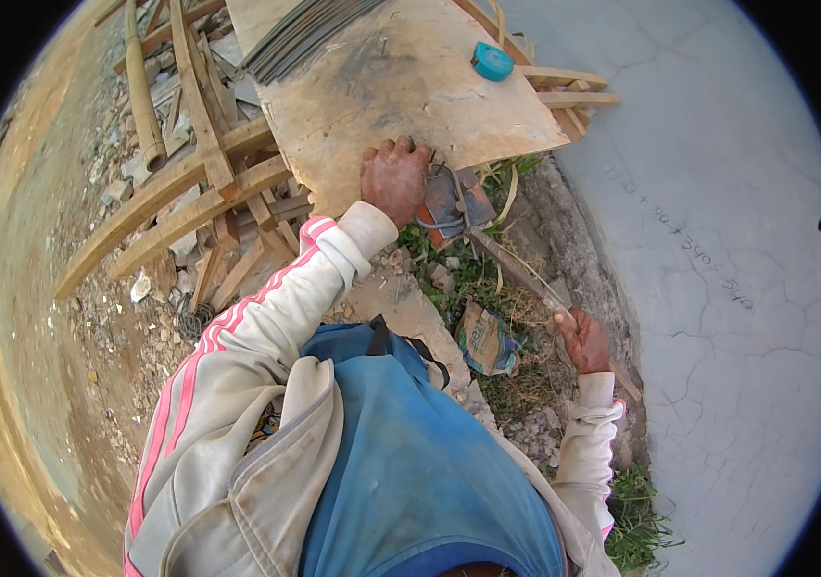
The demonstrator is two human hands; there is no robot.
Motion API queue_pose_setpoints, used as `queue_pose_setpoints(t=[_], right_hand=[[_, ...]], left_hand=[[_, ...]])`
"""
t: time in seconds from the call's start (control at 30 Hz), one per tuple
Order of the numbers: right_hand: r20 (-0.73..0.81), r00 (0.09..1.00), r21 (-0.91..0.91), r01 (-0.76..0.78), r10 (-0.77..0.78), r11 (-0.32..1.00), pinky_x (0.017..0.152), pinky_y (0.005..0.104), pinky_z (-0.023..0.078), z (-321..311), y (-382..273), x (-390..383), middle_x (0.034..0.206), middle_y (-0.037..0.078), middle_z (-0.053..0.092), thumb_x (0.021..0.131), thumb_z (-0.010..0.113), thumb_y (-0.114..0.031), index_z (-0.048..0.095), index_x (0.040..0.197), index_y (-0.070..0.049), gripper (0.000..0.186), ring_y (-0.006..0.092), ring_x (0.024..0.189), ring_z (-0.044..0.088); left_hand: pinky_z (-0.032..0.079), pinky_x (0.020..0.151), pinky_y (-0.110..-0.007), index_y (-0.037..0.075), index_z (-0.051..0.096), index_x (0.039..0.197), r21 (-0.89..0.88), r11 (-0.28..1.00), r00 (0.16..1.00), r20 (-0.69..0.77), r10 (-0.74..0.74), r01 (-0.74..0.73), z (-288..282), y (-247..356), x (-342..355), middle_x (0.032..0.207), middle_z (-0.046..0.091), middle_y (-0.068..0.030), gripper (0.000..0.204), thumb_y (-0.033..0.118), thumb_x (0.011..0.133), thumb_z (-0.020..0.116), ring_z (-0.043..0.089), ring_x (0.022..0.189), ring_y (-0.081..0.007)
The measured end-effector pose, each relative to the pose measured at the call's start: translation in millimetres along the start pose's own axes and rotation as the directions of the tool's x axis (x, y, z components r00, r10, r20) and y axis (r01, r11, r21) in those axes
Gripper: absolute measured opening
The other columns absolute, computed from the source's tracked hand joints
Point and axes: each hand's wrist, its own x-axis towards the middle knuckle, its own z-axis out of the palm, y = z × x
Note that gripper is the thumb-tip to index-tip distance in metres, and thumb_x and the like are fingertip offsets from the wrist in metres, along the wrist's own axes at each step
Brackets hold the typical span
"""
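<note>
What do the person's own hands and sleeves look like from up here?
Both the left hand and right hand are bare, with no gloves showing. The left sleeve is off-white and long, with pink stripes along its length and a plain cuff. The right sleeve matches, though only bits of pink show at its edge.

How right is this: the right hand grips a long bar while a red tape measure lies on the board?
The colour is wrong: the head view shows a turquoise tape measure, not red, on the board. The right hand grips the long bar.
</note>
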Motion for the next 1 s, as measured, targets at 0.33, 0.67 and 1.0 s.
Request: queue_pose_setpoints(t=[0.33, 0.67, 1.0], right_hand=[[0.049, 0.995, -0.010, 0.090, -0.090, 0.996, 0.055, 0.0445, 0.042, -22.6, 12.5, 42.5, 0.052, 0.016, 0.047, 0.089, 0.058, -0.069, 0.054, 0.065, -0.003, 0.070, 0.0342, 0.052, 0.054], [0.037, 0.989, -0.068, 0.147, -0.145, 0.987, 0.055, 0.0460, 0.040, -10.8, 27.2, 63.6, 0.052, 0.016, 0.041, 0.087, 0.059, -0.070, 0.052, 0.065, -0.002, 0.072, 0.0344, 0.050, 0.045], [-0.050, 0.993, 0.048, 0.113, -0.110, 0.992, 0.057, 0.0442, 0.043, 11.0, 26.2, 46.7, 0.056, 0.019, 0.045, 0.086, 0.062, -0.069, 0.060, 0.074, 0.000, 0.070, 0.0380, 0.054, 0.049]], left_hand=[[0.044, 0.084, -0.047, 0.012, 0.068, 0.102, -0.039, 0.999, 0.999, -0.033, 0.012, -0.013, -0.8, 0.6, -3.7, 0.098, 0.064, -0.0105, 0.016, 0.017, 0.088, 0.061, 0.062, 0.098, -0.0310], [0.044, 0.084, -0.047, 0.012, 0.067, 0.101, -0.031, 0.999, 0.998, -0.048, 0.029, -0.031, 3.1, -1.2, -3.9, 0.096, 0.064, -0.0108, 0.015, 0.016, 0.088, 0.061, 0.061, 0.096, -0.0312], [0.045, 0.082, -0.046, 0.011, 0.067, 0.099, -0.018, 0.999, 0.997, -0.066, 0.040, -0.042, 4.1, -1.5, -4.7, 0.097, 0.063, -0.0111, 0.014, 0.017, 0.088, 0.063, 0.062, 0.095, -0.0315]])
